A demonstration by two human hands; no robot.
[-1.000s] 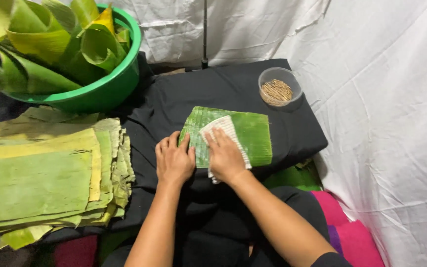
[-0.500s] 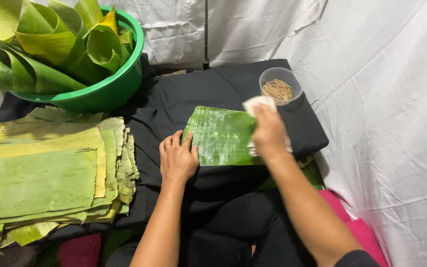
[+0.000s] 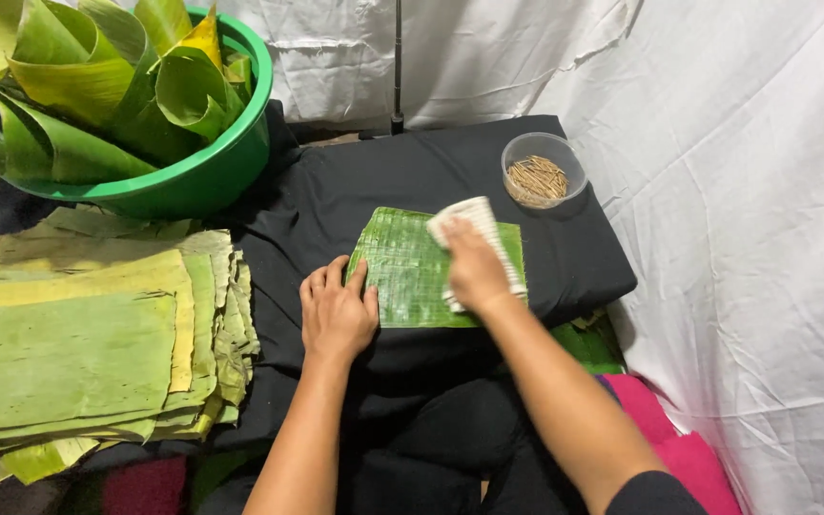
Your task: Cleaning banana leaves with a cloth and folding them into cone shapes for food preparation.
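Flat: left hand (image 3: 338,310) fingers spread, pinning leaf (image 3: 412,277) edge; right hand (image 3: 474,267) fingers pressing white cloth (image 3: 479,217) on leaf.

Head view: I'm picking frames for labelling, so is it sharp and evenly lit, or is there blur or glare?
Head view: evenly lit, soft shadows only; the flat green banana leaf and left hand look sharp; the right hand on the white folded cloth is slightly soft; no strong glare.

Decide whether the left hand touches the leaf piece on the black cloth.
Touching. The head view shows the left hand with fingertips resting on the left edge of the leaf piece.
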